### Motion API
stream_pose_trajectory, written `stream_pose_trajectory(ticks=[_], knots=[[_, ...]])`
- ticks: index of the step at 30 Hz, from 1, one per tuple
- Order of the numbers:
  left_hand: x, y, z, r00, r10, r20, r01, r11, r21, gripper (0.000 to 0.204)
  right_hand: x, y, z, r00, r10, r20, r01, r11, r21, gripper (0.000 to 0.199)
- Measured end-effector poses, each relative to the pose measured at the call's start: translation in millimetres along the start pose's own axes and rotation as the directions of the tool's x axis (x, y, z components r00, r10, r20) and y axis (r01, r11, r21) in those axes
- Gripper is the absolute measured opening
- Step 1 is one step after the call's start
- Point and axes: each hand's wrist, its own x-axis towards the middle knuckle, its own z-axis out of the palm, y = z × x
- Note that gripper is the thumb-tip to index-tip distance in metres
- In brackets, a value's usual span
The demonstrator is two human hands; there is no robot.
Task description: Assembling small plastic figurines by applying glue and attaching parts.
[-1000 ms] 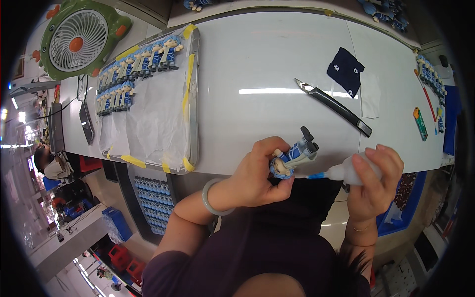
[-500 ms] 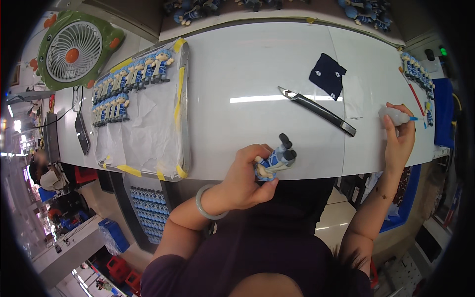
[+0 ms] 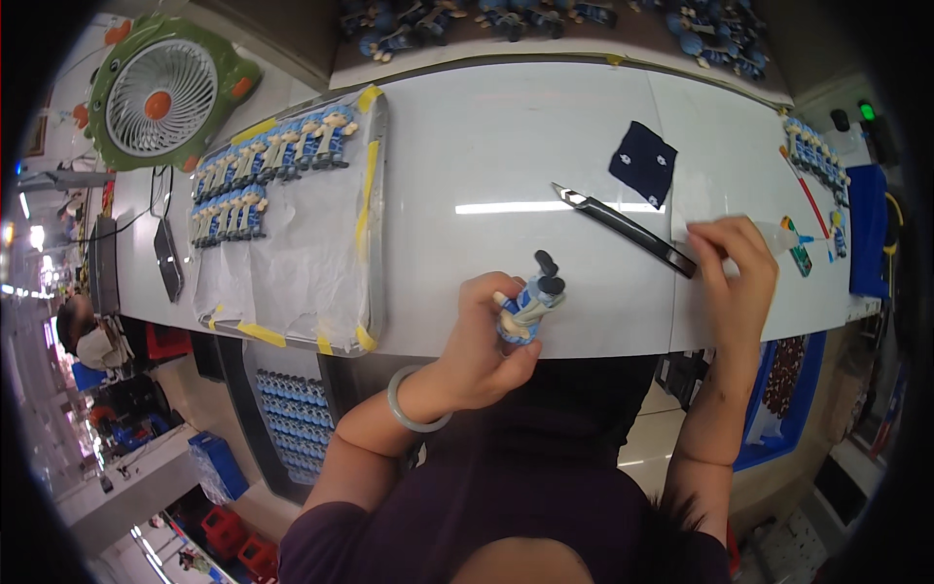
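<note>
My left hand is closed round a small toy figure with blue hair, a blue and cream outfit and dark shoes. The figure is tipped, its feet pointing up and away from me. My right hand, blurred by motion, is over the right part of the table with bent fingers, thumb apart from the index finger. No object shows in its grip. Just beyond it is a translucent squeeze bottle, partly hidden by the hand. A black utility knife lies between my hands, with a dark blue patterned cloth behind it.
To the left, a taped paper-lined tray bears rows of similar figures. A green fan stands behind it. On the right are a red stick, a small green and orange object, more figures and a blue bin.
My right hand has moved left, away from the squeeze bottle it was holding. A green and orange object has come into sight. My left hand still holds the figure, slightly turned.
</note>
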Motion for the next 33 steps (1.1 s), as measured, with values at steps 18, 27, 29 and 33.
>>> stream_pose_trajectory(ticks=[18,27,29,33], knots=[[4,2,-2,0.999,0.024,0.029,-0.029,0.982,0.185,0.052,-38,-42,27,0.906,-0.376,-0.195,0.41,0.895,0.176,0.012],[5,10,-1,0.994,0.096,0.051,-0.108,0.938,0.33,0.048,-49,-40,46,0.798,-0.598,0.073,0.567,0.786,0.244,0.021],[4,4,-1,0.997,0.075,0.015,-0.076,0.968,0.239,0.048,-40,-34,31,0.856,-0.517,-0.018,0.516,0.849,0.118,0.022],[7,-4,4,0.989,0.142,0.03,-0.142,0.99,0.013,0.048,-23,-12,3,0.882,-0.332,-0.335,0.317,0.943,-0.099,0.019]])
